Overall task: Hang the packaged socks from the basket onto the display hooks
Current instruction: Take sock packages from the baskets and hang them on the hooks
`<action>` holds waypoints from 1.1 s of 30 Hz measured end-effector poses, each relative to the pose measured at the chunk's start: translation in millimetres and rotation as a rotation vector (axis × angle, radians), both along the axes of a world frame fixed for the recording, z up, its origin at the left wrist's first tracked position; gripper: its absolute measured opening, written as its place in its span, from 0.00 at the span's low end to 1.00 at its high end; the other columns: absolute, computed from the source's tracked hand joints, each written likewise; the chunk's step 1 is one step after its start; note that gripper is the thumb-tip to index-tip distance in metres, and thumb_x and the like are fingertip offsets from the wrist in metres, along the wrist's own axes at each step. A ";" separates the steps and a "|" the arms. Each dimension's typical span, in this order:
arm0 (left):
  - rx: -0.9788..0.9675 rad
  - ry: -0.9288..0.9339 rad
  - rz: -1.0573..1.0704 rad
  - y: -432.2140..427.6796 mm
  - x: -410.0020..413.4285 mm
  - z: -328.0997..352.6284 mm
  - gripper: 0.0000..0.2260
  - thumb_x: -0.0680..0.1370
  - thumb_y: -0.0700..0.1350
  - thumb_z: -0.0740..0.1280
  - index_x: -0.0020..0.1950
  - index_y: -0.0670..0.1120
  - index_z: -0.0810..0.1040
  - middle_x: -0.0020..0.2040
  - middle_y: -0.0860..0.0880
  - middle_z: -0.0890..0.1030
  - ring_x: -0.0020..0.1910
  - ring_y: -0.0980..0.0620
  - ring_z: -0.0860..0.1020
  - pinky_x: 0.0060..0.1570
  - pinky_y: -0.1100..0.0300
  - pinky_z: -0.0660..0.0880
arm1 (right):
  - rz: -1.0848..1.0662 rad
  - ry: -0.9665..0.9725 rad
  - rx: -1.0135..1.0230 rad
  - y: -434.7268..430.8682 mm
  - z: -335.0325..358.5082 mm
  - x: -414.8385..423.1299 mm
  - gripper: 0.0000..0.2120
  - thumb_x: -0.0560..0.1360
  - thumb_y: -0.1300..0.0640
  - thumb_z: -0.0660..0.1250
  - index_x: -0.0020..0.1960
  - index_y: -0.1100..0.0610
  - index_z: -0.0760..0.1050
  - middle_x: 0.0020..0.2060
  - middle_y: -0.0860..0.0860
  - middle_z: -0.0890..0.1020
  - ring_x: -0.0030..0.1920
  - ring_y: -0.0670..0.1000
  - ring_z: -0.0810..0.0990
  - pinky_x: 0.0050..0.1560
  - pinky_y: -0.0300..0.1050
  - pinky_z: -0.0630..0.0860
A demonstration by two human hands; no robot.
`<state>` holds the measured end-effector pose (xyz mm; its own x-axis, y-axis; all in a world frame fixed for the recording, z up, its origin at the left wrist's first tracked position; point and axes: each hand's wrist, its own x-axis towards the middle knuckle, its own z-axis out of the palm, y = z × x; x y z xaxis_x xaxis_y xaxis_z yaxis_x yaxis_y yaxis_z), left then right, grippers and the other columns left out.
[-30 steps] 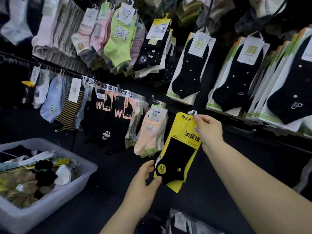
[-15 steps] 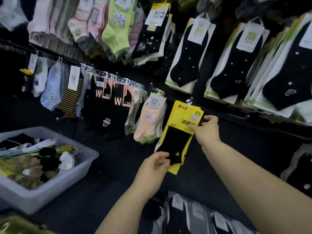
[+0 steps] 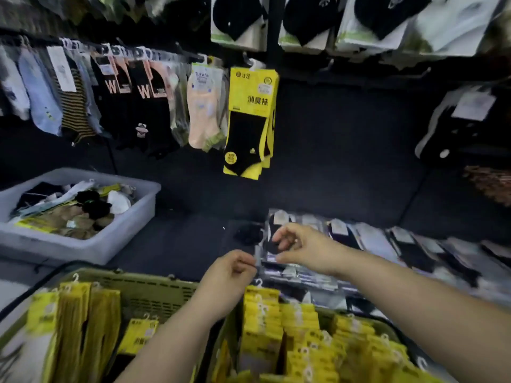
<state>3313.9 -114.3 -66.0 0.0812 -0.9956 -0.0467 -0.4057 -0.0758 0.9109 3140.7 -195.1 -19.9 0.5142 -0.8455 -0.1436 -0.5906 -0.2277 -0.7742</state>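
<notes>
A small bunch of hung packs (image 3: 250,117) is dangling from a display hook (image 3: 249,63), just right of the peach socks (image 3: 203,111), so that part of the job is looking done. Far more is waiting: the green basket (image 3: 132,283) along the bottom edge of the view is holding rows of yellow packaged socks (image 3: 276,316) standing on end, tightly filling its right side and more loosely its left.

Both hands are hovering over the basket's far rim, well below the hook. The left hand (image 3: 229,275) is sitting just above the nearest row of packs, fingers curled; with the blur I cannot tell whether it is pinching anything. The right hand (image 3: 301,247) is hanging relaxed and empty, thumb and fingers apart, over the clear-wrapped socks (image 3: 359,239) lying beyond the basket. The next pack is probably lying right under the left hand.
</notes>
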 end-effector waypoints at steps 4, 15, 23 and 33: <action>0.123 -0.150 -0.117 12.6 -21.2 -39.1 0.02 0.77 0.39 0.66 0.48 0.45 0.78 0.43 0.46 0.80 0.44 0.49 0.78 0.45 0.62 0.73 | 0.019 0.112 0.081 26.1 -72.0 -24.9 0.14 0.71 0.64 0.72 0.55 0.60 0.75 0.47 0.54 0.78 0.39 0.46 0.73 0.43 0.37 0.72; 0.300 -0.612 -0.213 -14.9 16.8 -72.6 0.08 0.78 0.44 0.63 0.56 0.49 0.77 0.46 0.54 0.79 0.49 0.52 0.79 0.50 0.61 0.73 | 0.248 0.501 -0.068 37.2 -208.0 17.4 0.40 0.68 0.38 0.71 0.72 0.55 0.63 0.68 0.53 0.66 0.69 0.56 0.64 0.66 0.48 0.64; 0.477 -0.745 -0.387 -4.4 29.2 -78.2 0.13 0.80 0.49 0.61 0.64 0.50 0.72 0.59 0.52 0.78 0.55 0.52 0.76 0.52 0.58 0.72 | 0.395 0.949 -0.308 81.2 -238.4 89.4 0.22 0.73 0.54 0.68 0.65 0.59 0.72 0.66 0.58 0.73 0.74 0.62 0.52 0.73 0.59 0.39; 0.505 -0.793 -0.416 -5.6 35.3 -78.2 0.15 0.80 0.50 0.61 0.67 0.52 0.69 0.64 0.52 0.75 0.59 0.51 0.74 0.51 0.60 0.67 | 0.315 0.201 -0.005 46.6 -232.4 57.5 0.11 0.71 0.60 0.72 0.53 0.55 0.80 0.61 0.49 0.73 0.62 0.50 0.69 0.56 0.35 0.61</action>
<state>3349.2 -119.8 -144.2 -0.0759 -0.8308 -0.5514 -0.9584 -0.0917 0.2701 3198.2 -148.5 -252.4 0.7111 -0.6516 -0.2639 -0.6309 -0.4259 -0.6485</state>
